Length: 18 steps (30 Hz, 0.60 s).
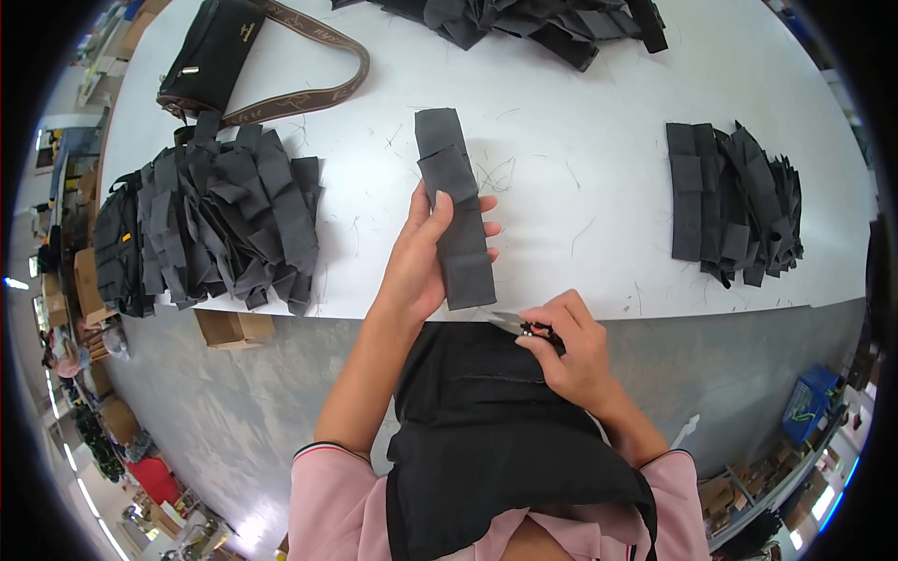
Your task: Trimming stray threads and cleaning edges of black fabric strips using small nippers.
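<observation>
A dark grey fabric strip [465, 252], folded in layers, lies lengthwise in my left hand [416, 257] just above the near edge of the white table. My left thumb presses on its top and the fingers wrap underneath to its right side. My right hand [575, 351] grips small thread snips [505, 323] with dark handles. Their pointed metal blades reach to the strip's near end; whether they touch it I cannot tell. Loose dark threads [496, 175] are scattered on the table around the strip.
Heaps of similar grey strips lie at the left [224, 206], the right [734, 201] and the far side [524, 23] of the table [599, 271]. A black handbag [210, 61] and a dark backpack [120, 248] sit at the left. Below the edge is a cardboard box [234, 329].
</observation>
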{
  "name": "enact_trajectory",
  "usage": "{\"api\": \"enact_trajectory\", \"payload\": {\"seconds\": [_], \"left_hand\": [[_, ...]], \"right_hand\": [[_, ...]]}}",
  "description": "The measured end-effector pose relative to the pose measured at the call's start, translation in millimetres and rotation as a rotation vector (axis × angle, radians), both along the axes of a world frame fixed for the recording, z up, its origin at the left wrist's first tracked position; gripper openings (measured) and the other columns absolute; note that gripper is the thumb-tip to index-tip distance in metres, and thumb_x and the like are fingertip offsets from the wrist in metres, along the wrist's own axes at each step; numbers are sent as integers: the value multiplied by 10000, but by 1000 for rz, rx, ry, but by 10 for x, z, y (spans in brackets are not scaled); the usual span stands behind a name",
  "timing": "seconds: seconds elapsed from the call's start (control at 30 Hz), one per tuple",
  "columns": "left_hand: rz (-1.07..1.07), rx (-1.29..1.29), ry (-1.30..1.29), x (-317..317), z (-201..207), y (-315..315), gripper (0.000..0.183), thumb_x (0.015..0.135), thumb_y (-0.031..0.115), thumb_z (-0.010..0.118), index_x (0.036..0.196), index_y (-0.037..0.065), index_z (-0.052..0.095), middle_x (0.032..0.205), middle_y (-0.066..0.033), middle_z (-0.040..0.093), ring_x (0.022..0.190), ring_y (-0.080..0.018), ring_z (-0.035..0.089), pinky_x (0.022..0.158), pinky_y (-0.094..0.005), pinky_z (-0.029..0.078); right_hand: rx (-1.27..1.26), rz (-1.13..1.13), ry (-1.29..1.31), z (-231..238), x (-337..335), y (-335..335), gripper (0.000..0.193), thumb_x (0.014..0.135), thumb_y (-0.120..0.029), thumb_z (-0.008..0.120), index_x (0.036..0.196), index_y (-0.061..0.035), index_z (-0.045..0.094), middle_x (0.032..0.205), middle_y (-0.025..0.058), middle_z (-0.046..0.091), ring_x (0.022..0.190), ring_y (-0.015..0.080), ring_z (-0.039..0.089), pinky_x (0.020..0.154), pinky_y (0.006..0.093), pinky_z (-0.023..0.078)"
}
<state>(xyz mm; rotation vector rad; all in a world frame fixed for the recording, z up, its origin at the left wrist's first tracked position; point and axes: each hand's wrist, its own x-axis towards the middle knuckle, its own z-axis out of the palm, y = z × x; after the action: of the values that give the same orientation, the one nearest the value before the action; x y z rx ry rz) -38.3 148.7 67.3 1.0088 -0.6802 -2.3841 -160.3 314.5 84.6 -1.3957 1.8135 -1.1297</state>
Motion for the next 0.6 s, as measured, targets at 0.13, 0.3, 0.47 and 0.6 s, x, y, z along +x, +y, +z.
{"api": "enact_trajectory", "payload": {"seconds": [0.13, 0.3, 0.47, 0.6], "left_hand": [[2, 29, -2, -31, 54, 31, 383, 981, 319, 416, 1303, 151, 296, 1167, -145, 552, 919, -214, 593, 705, -388, 541], [13, 51, 13, -51, 55, 30, 320, 988, 310, 397, 1248, 131, 344, 1168, -153, 558, 910, -214, 599, 694, -385, 542], [21, 70, 26, -38, 49, 14, 409, 975, 310, 439, 1317, 158, 274, 1136, -141, 563, 898, -213, 597, 692, -377, 543], [15, 51, 24, -57, 83, 24, 398, 978, 306, 430, 1316, 160, 276, 1136, -138, 563, 901, -211, 597, 692, -378, 540]], "right_hand": [[-55, 4, 130, -27, 39, -121, 252, 689, -35, 717, 919, -46, 614, 761, 69, 495, 569, 219, 521, 507, 307, 413], [-127, 70, 295, -38, 15, -132, 258, 661, -52, 730, 897, -55, 626, 731, 68, 486, 574, 222, 526, 503, 328, 414], [-159, -17, 310, -22, 23, -38, 276, 641, -60, 736, 895, -54, 628, 722, 63, 485, 572, 222, 517, 495, 323, 401], [-114, 35, 347, 34, 3, -74, 285, 639, -60, 734, 902, -55, 625, 721, 62, 478, 573, 223, 514, 489, 318, 390]]}}
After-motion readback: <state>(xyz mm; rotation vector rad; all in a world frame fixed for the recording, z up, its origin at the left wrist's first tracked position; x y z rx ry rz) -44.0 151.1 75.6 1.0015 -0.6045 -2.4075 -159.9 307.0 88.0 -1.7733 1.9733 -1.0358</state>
